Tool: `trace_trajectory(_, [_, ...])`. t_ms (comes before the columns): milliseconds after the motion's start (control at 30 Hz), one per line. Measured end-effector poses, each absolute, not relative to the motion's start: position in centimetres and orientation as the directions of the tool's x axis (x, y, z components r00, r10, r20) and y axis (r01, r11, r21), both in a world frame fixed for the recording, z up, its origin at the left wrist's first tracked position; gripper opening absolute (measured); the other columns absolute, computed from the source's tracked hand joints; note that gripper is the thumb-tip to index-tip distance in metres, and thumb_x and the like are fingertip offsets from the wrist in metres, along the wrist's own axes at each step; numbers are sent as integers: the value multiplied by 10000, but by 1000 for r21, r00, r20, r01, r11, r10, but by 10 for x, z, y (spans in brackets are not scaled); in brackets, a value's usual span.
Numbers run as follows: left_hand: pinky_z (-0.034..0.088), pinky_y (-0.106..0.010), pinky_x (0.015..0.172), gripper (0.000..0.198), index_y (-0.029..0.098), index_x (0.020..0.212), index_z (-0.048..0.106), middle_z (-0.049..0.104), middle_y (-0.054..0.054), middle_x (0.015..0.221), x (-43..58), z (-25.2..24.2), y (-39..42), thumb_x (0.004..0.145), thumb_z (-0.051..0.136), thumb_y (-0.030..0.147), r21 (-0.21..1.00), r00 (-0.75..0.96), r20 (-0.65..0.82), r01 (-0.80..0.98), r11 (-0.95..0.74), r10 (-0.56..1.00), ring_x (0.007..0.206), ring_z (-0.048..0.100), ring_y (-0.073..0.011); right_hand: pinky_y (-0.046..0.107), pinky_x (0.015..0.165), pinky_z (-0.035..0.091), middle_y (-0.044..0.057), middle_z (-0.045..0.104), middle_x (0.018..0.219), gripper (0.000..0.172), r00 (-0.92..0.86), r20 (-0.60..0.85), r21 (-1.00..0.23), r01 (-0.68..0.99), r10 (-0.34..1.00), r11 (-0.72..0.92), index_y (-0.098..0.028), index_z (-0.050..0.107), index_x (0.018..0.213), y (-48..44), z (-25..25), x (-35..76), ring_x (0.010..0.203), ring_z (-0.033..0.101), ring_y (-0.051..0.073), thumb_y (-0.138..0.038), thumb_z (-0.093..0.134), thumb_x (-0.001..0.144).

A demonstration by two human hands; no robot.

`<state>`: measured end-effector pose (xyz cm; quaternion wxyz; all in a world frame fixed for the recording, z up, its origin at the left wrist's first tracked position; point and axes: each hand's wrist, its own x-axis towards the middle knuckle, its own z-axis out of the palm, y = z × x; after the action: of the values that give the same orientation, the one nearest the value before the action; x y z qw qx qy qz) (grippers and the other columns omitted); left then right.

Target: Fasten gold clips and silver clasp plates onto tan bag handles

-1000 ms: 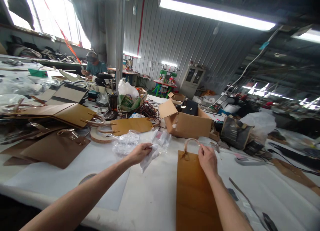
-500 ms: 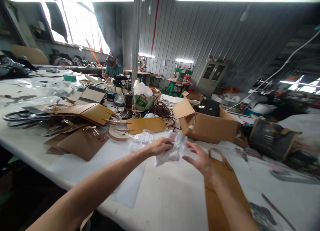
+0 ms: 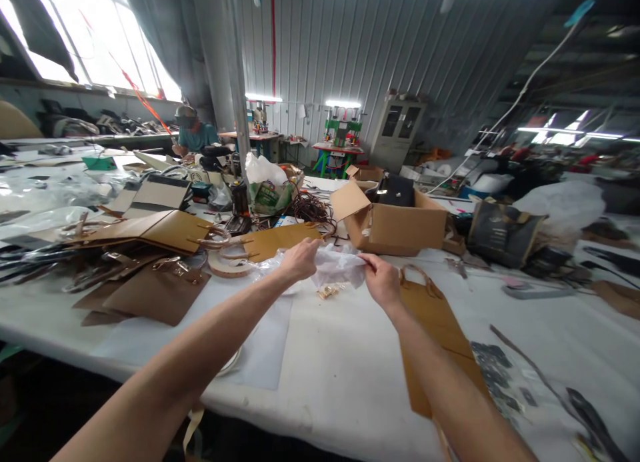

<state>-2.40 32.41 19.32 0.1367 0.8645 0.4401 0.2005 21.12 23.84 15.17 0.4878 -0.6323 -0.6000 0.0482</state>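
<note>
Across a long worktop (image 3: 335, 389) covered in white, many bag parts and packing materials are lying, with brown handbags (image 3: 163, 292) piled at the left and an open cardboard box (image 3: 410, 229) at the back. Behind it is a room with a grey corrugated wall (image 3: 310, 42), a bright window (image 3: 145, 52), a pale cabinet (image 3: 397, 125) and a green machine (image 3: 343, 132); farther left, a co-worker in a blue-green shirt (image 3: 200, 139) sits. The plastic bag (image 3: 343, 267) is in front of the box, between the two hands; it is whitish, thin, half transparent and wrinkled. The left hand (image 3: 301, 259) grips its left side, and the right hand (image 3: 383, 279) pinches its right edge. Just below it, small gold-coloured pieces (image 3: 327, 292) lie on the white surface. Beside the right hand, a tan handbag (image 3: 440, 315) lies flat, partly under the forearm.
</note>
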Motion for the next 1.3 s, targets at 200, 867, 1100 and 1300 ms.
trace_trajectory(200, [504,-301,751,252,196,812,746,680,-79,744,-35,185,328,709,590,26,504,477,222,690,-519,850,834,680,-260,393,872,584,59,813,985,307,375,411,-833,524,831,176,-207,782,1037,245,133,231,896,746,247,-362,612,833])
trace_trajectory(867, [613,-184,578,169,108,866,709,670,-41,830,-25,215,329,733,616,61,865,370,381,182,-468,848,749,655,-139,409,971,557,95,781,1069,425,494,522,-853,308,695,422,-176,735,1079,239,176,235,987,722,229,-489,766,793])
trace_trajectory(1100, [544,-190,541,154,144,927,650,638,-22,830,-51,232,319,787,588,124,951,3,308,8,-308,951,686,626,-125,430,1016,543,117,747,1172,515,516,491,-871,309,702,382,-177,684,1209,207,164,231,1107,694,249,-498,775,817])
trace_trajectory(1300, [337,-198,419,112,186,813,564,484,63,575,-91,182,266,758,617,269,995,-22,91,51,-90,996,455,448,-91,379,824,583,152,719,1202,625,373,252,-819,573,893,-8,-164,672,1210,198,90,236,972,713,258,-596,756,766])
